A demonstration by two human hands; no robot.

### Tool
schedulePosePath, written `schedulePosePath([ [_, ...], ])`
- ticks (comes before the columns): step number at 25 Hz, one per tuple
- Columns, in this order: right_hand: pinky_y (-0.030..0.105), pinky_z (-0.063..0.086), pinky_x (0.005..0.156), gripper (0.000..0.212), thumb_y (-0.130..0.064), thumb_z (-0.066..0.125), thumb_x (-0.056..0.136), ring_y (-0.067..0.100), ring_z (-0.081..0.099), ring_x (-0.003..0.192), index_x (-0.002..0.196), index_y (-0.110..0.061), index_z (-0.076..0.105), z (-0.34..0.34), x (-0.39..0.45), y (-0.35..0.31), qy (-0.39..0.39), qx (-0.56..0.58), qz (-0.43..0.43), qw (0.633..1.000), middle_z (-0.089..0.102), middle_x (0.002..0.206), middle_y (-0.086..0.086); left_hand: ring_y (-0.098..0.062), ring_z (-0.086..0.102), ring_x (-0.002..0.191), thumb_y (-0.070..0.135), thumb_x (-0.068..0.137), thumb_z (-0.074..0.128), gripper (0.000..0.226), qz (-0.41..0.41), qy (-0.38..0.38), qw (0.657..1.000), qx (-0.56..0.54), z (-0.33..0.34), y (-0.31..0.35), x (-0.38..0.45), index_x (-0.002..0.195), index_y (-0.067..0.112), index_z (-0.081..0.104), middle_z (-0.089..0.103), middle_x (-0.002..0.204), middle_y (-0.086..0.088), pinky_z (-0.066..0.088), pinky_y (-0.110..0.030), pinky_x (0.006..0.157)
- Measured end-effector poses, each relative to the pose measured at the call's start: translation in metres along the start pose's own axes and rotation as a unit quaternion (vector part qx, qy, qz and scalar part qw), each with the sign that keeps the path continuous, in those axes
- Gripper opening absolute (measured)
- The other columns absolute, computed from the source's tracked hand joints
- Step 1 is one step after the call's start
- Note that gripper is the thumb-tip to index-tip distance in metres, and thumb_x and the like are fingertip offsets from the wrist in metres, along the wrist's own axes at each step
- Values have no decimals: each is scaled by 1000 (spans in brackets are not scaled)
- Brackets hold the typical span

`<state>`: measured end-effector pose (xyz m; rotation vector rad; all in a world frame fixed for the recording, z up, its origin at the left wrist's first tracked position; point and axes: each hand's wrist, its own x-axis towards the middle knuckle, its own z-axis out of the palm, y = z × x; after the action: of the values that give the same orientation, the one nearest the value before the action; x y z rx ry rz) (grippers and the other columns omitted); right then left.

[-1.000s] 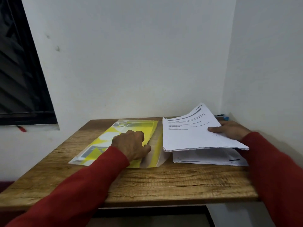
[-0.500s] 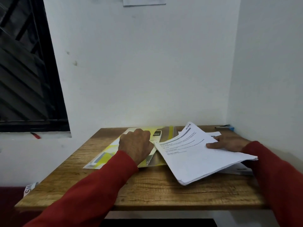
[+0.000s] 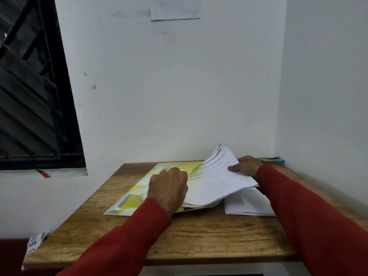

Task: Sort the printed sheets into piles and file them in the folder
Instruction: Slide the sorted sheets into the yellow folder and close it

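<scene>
A yellow and white folder [image 3: 131, 198] lies on the wooden table [image 3: 199, 236]. My left hand [image 3: 168, 187] rests on it with curled fingers at the folder's cover edge; what the fingers hold is hidden. My right hand [image 3: 244, 166] grips the far side of a thick stack of printed sheets [image 3: 215, 182], thumb on top. The stack tilts up at the back and its left part overlaps the folder. A second pile of printed sheets [image 3: 247, 204] lies flat on the table under my right forearm.
White walls close the table at the back and right. A blue object [image 3: 279, 160] sits in the far right corner. A dark window [image 3: 29, 86] fills the left. A sheet [image 3: 175, 8] hangs on the wall above. A printed label [image 3: 34, 244] shows off the table's left front corner.
My right hand has carried the stack of sheets leftward onto the folder. My left hand stays at the folder. The camera has tilted up.
</scene>
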<state>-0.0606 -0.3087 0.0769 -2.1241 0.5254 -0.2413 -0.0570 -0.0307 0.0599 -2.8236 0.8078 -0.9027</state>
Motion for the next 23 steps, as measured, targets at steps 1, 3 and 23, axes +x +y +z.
schedulePosePath([
  [1,26,51,73,31,-18,75,84,23,66,80,112,-4,69,6,0,-1,10,9,5,1000,70,102,10,-24,61,104,28,99,40,23,5,3,1000,-1,0,-1,0,108,26,61,62,110,2,39,-35,69],
  [3,31,53,87,32,-17,74,85,26,68,91,113,-3,68,19,2,-2,15,28,7,999,71,107,10,-25,61,105,29,99,41,22,10,6,1000,5,-2,-2,-3,107,25,61,62,110,1,38,-35,69],
  [23,26,50,41,7,7,59,90,25,63,56,93,1,61,97,10,-7,-27,229,42,972,66,79,17,-26,65,97,25,100,52,35,-254,-121,903,-324,88,-158,11,89,2,76,74,100,-15,44,-28,78],
])
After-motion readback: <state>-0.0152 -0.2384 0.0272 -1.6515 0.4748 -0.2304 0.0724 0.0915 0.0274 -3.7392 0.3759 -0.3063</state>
